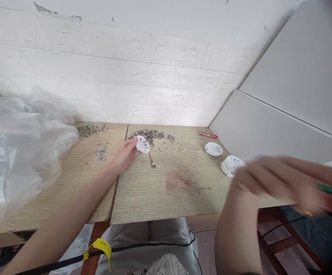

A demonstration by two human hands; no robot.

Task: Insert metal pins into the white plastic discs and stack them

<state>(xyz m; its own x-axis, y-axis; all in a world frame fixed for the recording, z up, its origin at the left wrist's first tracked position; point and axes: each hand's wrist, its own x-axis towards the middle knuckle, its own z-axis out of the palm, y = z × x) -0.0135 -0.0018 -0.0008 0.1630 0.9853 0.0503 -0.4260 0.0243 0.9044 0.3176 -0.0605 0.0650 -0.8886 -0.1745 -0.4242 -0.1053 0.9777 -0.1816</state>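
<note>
In my left hand [127,153] is a white, slotted, shell-shaped plastic piece [143,144], pinched at its left edge over the table. Just below it lies a thin metal rod [152,163] with a clip-like end. Behind my left hand is a heap of small silvery metal parts [151,134], with loose ones scattered nearby. My right hand [280,181] is at the far right, above the table's front edge, smeared by motion. Something red and green shows beside its fingers, too blurred to name. To its left sits a stack of white slotted pieces [231,165].
Another stack of white slotted pieces [213,149] and a red pen-like stick [208,135] are at the back right. Clear plastic bags [25,152] cover the left. More metal bits [100,153] lie near them. A black cable with a yellow tag [101,246] crosses my lap.
</note>
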